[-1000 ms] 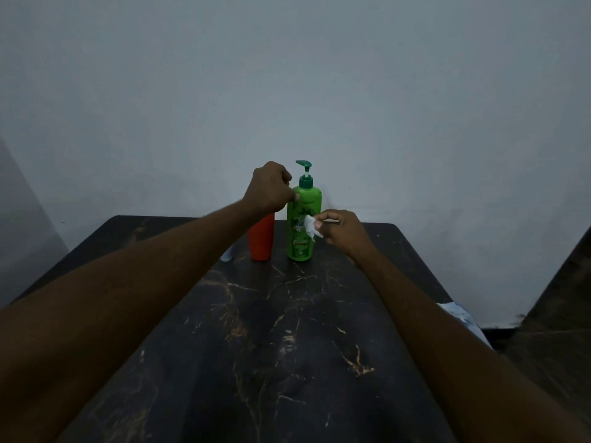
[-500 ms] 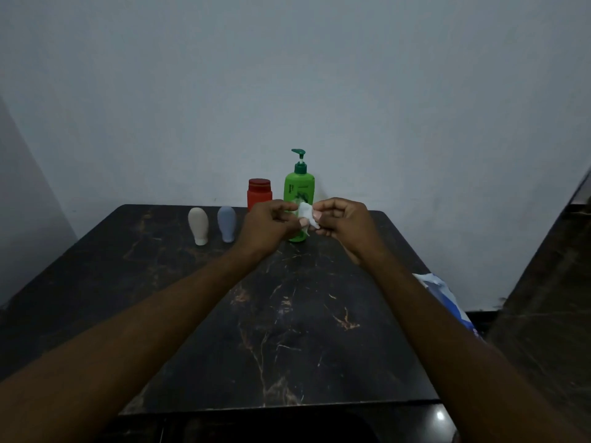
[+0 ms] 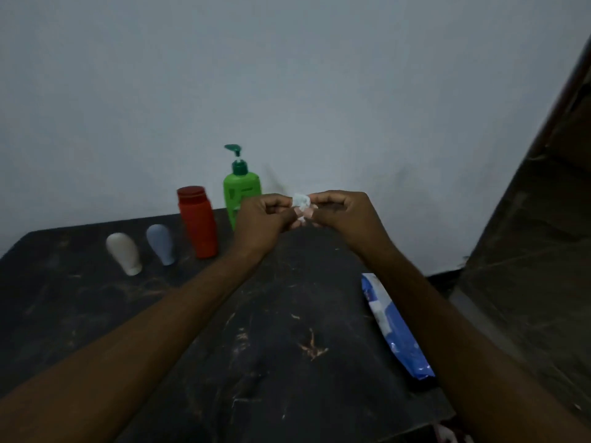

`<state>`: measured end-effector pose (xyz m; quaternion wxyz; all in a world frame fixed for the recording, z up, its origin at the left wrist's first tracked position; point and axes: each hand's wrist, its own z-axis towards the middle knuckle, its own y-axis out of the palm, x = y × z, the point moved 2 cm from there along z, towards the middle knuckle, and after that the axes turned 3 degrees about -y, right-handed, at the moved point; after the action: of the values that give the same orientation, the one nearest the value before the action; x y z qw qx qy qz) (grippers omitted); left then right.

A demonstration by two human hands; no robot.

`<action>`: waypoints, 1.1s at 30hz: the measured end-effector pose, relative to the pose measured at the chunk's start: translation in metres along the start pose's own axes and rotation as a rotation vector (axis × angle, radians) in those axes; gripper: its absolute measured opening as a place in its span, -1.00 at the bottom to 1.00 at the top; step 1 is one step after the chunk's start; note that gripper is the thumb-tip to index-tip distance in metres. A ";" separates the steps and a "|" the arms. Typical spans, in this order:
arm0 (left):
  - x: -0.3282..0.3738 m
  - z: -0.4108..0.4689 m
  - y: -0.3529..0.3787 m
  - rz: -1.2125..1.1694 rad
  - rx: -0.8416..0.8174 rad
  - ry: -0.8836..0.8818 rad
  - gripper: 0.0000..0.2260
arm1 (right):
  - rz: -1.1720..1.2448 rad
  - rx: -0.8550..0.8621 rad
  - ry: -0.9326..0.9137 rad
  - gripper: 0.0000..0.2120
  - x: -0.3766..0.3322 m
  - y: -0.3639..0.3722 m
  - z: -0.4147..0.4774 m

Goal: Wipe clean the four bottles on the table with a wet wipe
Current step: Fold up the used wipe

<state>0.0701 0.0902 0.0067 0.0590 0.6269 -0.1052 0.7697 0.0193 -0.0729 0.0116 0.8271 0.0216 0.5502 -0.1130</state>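
Above the table (image 3: 287,362), left hand (image 3: 260,215) and right hand (image 3: 343,215) both pinch the wipe (image 3: 301,201), refolding it. Four bottles (image 3: 198,222) stand behind; next likely pick one to wipe.

Dark veined stone table (image 3: 256,362) bearing five things.
On the far side stand, left to right, a cream rounded bottle (image 3: 124,253), grey-blue rounded bottle (image 3: 161,243), red cylindrical bottle (image 3: 198,223) and green pump bottle (image 3: 238,193); a blue plastic packet (image 3: 395,330) lies at the right edge.

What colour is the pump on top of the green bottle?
The pump is dark teal-green, clearest in the head view.
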 end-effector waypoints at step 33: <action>-0.156 -0.084 0.520 0.771 -1.149 -0.251 -0.87 | 0.065 0.972 0.839 -0.86 0.176 -0.371 -0.295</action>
<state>-0.0936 -0.3883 -0.2072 0.0912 0.4988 -0.7158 0.4801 -0.2615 -0.4159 -0.2327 0.4403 0.4531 0.7120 -0.3063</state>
